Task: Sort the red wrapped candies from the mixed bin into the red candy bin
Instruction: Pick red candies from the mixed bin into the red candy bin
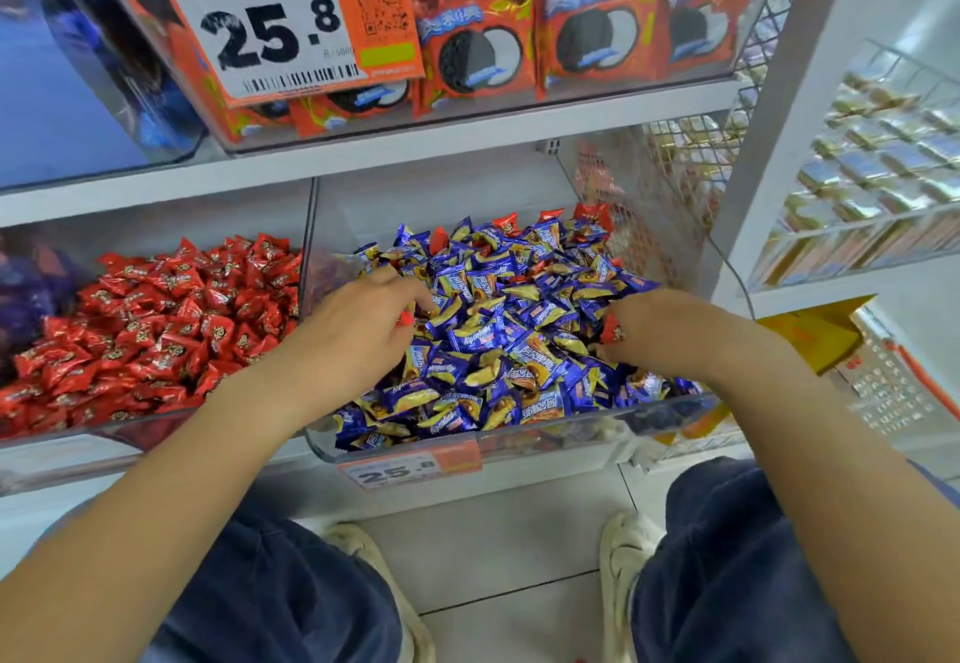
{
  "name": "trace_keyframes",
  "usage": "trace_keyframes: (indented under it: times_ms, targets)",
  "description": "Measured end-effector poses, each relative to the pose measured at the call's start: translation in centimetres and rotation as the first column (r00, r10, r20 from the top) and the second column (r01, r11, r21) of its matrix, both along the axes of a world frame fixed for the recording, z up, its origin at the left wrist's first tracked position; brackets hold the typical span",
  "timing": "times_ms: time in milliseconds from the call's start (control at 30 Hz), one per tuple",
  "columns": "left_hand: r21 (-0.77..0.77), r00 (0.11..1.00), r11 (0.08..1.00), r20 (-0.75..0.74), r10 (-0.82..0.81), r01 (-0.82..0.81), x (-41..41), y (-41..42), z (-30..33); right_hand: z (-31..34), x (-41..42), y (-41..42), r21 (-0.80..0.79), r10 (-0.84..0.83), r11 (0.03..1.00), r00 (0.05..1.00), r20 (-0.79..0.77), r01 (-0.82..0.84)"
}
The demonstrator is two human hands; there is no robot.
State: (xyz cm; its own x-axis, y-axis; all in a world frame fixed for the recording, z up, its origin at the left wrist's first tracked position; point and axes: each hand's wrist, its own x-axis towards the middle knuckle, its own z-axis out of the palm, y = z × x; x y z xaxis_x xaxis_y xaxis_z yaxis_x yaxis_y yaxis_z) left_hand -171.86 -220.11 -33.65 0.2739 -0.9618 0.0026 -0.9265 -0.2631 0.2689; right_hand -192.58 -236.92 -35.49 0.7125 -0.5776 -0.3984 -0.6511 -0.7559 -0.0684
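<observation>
Red strays (592, 215) remained at the mixed bin's (467, 446) twelve o'clock; right hand (670, 335) pinched one, left hand (358, 322) another.

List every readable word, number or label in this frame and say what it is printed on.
"25.8": big price tag on the upper cookie bin; its Chinese line, QR code and barcode digits are too blurred.
"25.8": small price label on the mixed bin's front.
"Alpenliebe": blue candy wrappers.
Red candy wrappers: print unreadable.
</observation>
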Motion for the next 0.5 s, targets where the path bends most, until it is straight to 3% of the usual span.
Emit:
trace_keyframes:
  times_ms: [133,233,367,500]
  targets:
    - [-0.111,0.997,0.993,-0.073,-0.041,0.033,-1.3,0.5,0.6,0.1,0.0,0.0,-0.100,-0.012,0.995,0.996,0.094,0.021]
    - [0.000,0.970,0.972,-0.067,-0.234,0.235,-3.1,0.0,0.7,1.4,-0.4,0.1,-0.089,-0.060,0.991,0.935,0.349,0.097]
    - [0.315,0.888,0.843,0.003,-0.461,0.437,-4.8,-2.3,-0.4,2.0,-0.4,0.6,0.115,-0.091,0.992,0.896,0.435,0.045]
    - [0.459,0.732,0.734,0.228,-0.642,0.501,-5.5,-3.9,-1.6,1.3,0.0,1.3,0.427,-0.129,0.902,0.903,0.409,-0.064]
